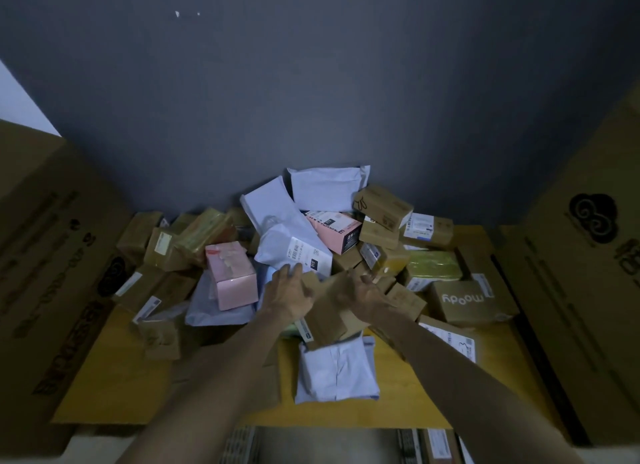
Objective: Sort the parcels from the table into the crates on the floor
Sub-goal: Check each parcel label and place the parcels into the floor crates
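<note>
Your two bare hands meet on a plain brown cardboard box at the front of a heap of parcels, about midway along the yellow bench. The right grip is curled over the box's far right corner. The left grip lies against its left edge, fingers pointing toward a white plastic mailer bag with a printed label; blur hides whether it has clamped on the box.

The box sits tilted, its near end over a second white mailer bag lying close to the bench's front edge. If your left side is only pressing, a lift may twist the box out of your right. The labelled bag slopes down to the box's far edge and looks likely to slide once that support goes. A small brown carton just beside your right wrist could be knocked sideways, and a tilted pink rectangular box near your left could tip. Dragging instead of lifting risks pulling the lower bag over the edge, toward what appears to be a slatted crate below, perhaps the wrong one.
</note>
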